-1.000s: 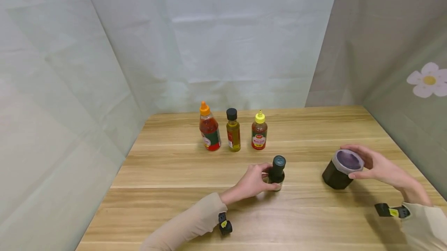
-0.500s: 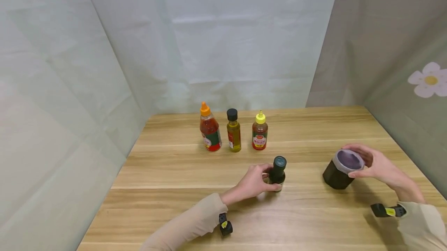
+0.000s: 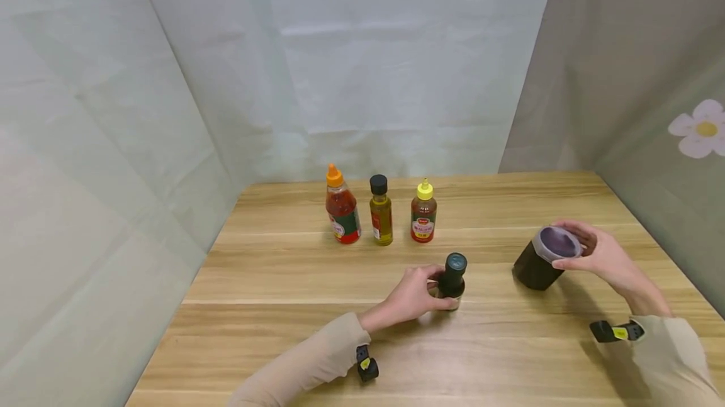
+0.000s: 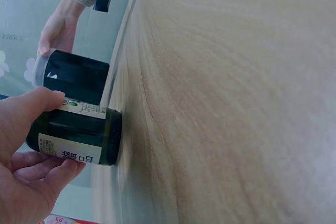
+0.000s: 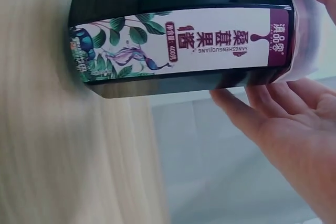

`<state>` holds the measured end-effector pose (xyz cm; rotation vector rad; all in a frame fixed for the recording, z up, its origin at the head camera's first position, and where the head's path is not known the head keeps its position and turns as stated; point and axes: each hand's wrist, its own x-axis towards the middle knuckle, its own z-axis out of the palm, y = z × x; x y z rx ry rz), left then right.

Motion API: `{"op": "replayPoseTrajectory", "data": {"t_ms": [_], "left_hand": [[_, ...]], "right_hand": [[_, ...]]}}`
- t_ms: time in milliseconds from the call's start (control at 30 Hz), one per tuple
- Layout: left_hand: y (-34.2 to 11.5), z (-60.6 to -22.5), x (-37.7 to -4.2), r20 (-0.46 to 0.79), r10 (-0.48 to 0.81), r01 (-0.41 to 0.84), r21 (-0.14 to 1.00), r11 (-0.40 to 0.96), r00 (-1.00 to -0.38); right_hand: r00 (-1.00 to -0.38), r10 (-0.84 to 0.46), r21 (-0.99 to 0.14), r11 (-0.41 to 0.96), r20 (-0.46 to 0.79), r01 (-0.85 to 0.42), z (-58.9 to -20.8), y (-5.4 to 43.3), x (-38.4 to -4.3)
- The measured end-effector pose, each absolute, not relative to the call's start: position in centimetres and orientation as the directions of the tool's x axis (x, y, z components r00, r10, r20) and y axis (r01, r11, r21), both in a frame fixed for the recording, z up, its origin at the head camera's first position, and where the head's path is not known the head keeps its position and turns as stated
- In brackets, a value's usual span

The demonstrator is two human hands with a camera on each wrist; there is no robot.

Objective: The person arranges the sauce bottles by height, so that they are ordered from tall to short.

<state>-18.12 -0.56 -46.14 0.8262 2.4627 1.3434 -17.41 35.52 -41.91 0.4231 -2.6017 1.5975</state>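
Note:
My left hand (image 3: 412,294) grips a small dark-green bottle (image 3: 454,281) with a dark cap, standing upright on the table; the left wrist view shows thumb and fingers on opposite sides of its labelled body. Over to the right, my right hand (image 3: 601,260) holds a dark jam jar (image 3: 535,267) near its pale, translucent lid, thumb on one side and fingers on the other. A white label with leaves and a purple band covers one face of the jar (image 5: 184,45) in the right wrist view. Whether its base touches the table I cannot tell.
Behind the hands stand three bottles: a red sauce bottle (image 3: 342,213) with an orange nozzle, a slim oil bottle (image 3: 382,218) with a black cap, and a small sauce bottle (image 3: 423,217) with a yellow nozzle. Pale cloth walls (image 3: 385,67) border the wooden table (image 3: 272,281).
My right hand and the jam jar have shifted left and slightly away from me. The left hand keeps its hold on the dark-green bottle in much the same place.

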Motion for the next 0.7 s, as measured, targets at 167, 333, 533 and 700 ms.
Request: {"op": "replayPoseTrajectory", "data": {"t_ms": [167, 333, 533, 700], "left_hand": [[-0.5, -46.3, -18.2, 0.079, 0.571, 0.371, 0.830, 0.416, -0.817], [-0.5, -46.3, -18.2, 0.077, 0.569, 0.366, 0.834, 0.414, -0.819], [-0.4, -46.4, -18.1, 0.071, 0.573, 0.359, 0.840, 0.407, -0.816], [-0.4, -46.4, -18.2, 0.069, 0.573, 0.361, 0.836, 0.414, -0.817]], "right_hand": [[-0.971, -0.159, -0.864, 0.447, 0.178, -0.232, -41.0, 34.7, -18.3], [-0.980, -0.125, -0.854, 0.481, 0.156, -0.197, -39.9, 33.6, -19.4], [-0.988, -0.072, -0.846, 0.510, 0.138, -0.155, -39.3, 32.3, -20.9], [-0.987, -0.052, -0.823, 0.546, 0.154, -0.157, -39.1, 31.1, -22.3]]}}
